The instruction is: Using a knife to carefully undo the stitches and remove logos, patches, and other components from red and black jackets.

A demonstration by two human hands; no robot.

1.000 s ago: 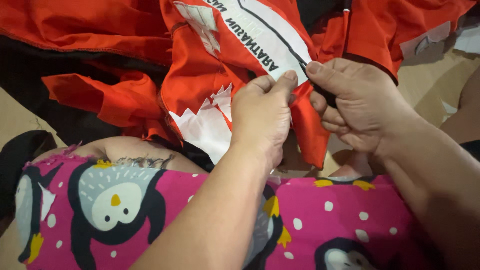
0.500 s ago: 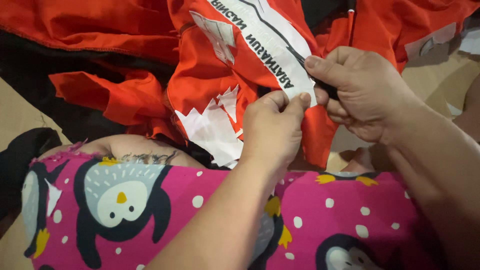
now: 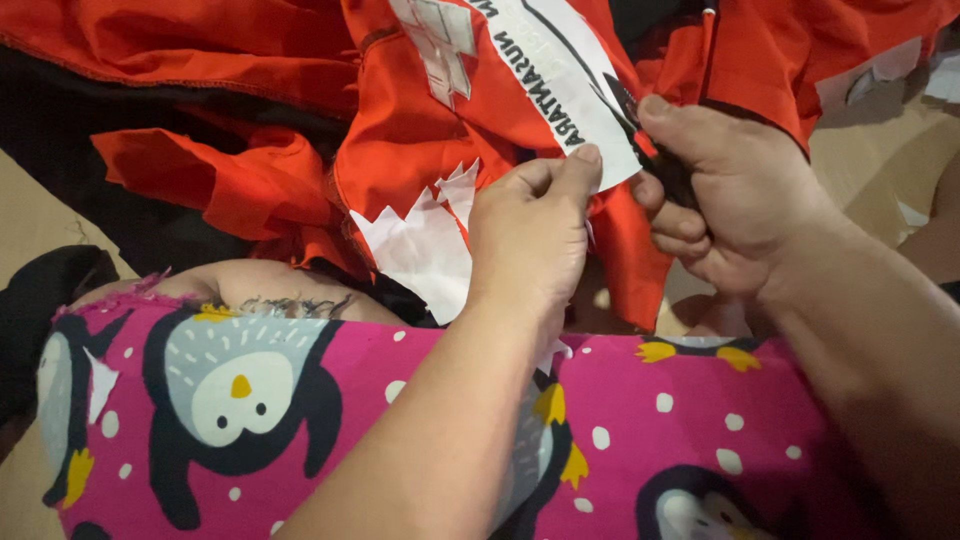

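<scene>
Since the earlier frame the left hand (image 3: pixel 530 235) has slid up the white strip (image 3: pixel 575 90), its fingertips now pinching the strip's lower end. The right hand (image 3: pixel 735 200) stays clenched around a dark tool (image 3: pixel 640 125) whose tip meets the strip's edge. The strip, printed with dark lettering, lies on the orange garment (image 3: pixel 420 140), which is spread on the floor above the person's lap. A jagged white scrap (image 3: pixel 420 245) hangs from the garment just left of the left hand. Pink trousers (image 3: pixel 690 440) with penguins cover the lap below both arms.
</scene>
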